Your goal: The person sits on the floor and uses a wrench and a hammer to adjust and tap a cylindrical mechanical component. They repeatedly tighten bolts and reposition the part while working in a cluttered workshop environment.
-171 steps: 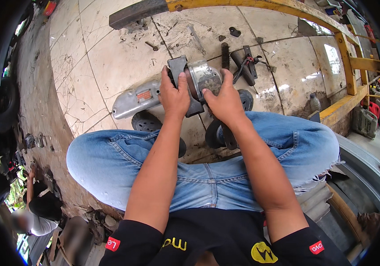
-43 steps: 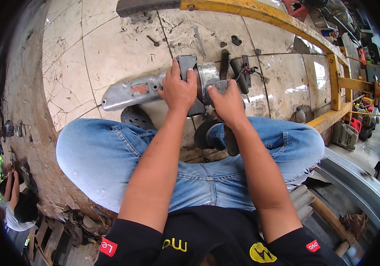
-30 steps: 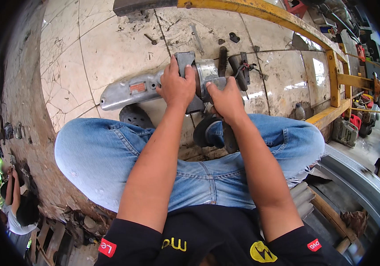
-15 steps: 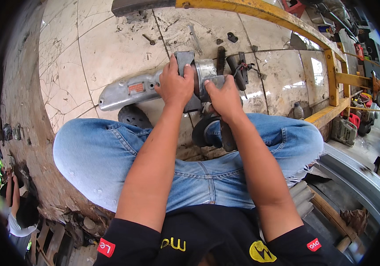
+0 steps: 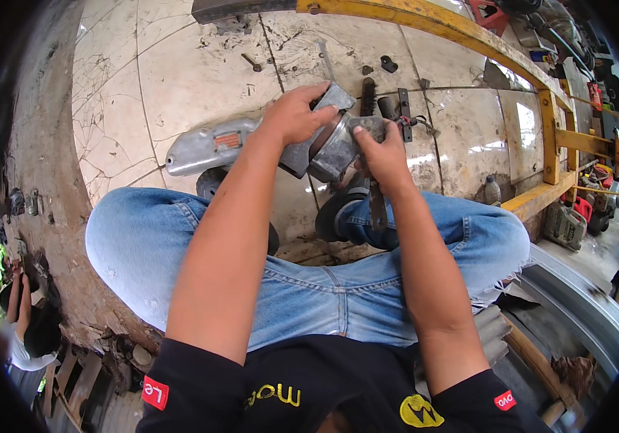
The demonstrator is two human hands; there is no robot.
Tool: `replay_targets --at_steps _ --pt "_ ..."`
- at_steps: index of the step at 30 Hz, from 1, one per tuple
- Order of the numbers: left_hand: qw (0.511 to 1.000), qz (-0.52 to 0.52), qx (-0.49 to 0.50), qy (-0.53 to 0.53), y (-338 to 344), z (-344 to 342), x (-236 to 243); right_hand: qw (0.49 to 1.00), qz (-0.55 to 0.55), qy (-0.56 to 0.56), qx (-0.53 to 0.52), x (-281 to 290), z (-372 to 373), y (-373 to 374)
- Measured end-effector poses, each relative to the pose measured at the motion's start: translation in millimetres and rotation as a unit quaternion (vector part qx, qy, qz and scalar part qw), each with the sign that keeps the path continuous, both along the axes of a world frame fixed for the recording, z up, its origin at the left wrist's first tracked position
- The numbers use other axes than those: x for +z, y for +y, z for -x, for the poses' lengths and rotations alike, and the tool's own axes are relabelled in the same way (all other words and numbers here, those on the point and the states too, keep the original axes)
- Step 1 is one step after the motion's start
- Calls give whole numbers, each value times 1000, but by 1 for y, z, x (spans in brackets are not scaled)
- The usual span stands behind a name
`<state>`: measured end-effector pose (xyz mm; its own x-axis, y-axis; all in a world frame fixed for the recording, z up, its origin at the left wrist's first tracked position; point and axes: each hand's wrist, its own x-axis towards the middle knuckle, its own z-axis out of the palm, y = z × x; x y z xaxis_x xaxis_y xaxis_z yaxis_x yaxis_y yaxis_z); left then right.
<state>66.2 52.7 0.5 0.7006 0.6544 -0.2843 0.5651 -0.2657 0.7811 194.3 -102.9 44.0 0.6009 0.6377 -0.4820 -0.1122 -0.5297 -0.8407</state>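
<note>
A grey cast-metal part (image 5: pixel 335 153) with a round collar and squared flanges is held tilted above the floor between my feet. My left hand (image 5: pixel 296 115) is closed over its upper left flange, fingers along the far edge. My right hand (image 5: pixel 384 153) grips its right-hand flange, thumb on top and fingers mostly hidden beneath. A dark, flat, blade-like piece (image 5: pixel 377 208) hangs below my right hand; whether that hand holds it I cannot tell. Behind my left forearm lies a long grey metal cover (image 5: pixel 205 153) with an orange label.
On the tiled floor beyond lie a dark brush (image 5: pixel 368 94), a bolt (image 5: pixel 251 62), a wrench (image 5: pixel 325 58) and a black bracket with wires (image 5: pixel 404 115). A yellow metal frame (image 5: pixel 425 22) runs along the far and right sides. A plastic bottle (image 5: pixel 492 190) stands by my right knee.
The cast-metal part has turned clockwise, its upper end swinging right. My left hand has moved right and slightly up with it; my right hand has shifted a little right.
</note>
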Motion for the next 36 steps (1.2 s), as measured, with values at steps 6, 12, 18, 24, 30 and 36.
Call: replay_targets --at_steps 6,12,18,24,30,36 --pt "973 -217 -32 67 -1 -10 27 999 1 -30 -34 -33 15 -11" --pt "967 -190 157 64 -22 11 31 992 26 -102 -63 -43 28 -9" --pt "946 7 322 -15 -51 32 17 995 54 -81 -13 -15 20 -6" --pt "943 45 326 -54 -48 37 13 972 48 -205 109 4 12 -20" --pt "957 53 283 8 -45 24 32 910 82 -276 298 36 35 -31" --pt "968 25 249 -3 -41 29 20 854 121 -384 330 51 41 -36"
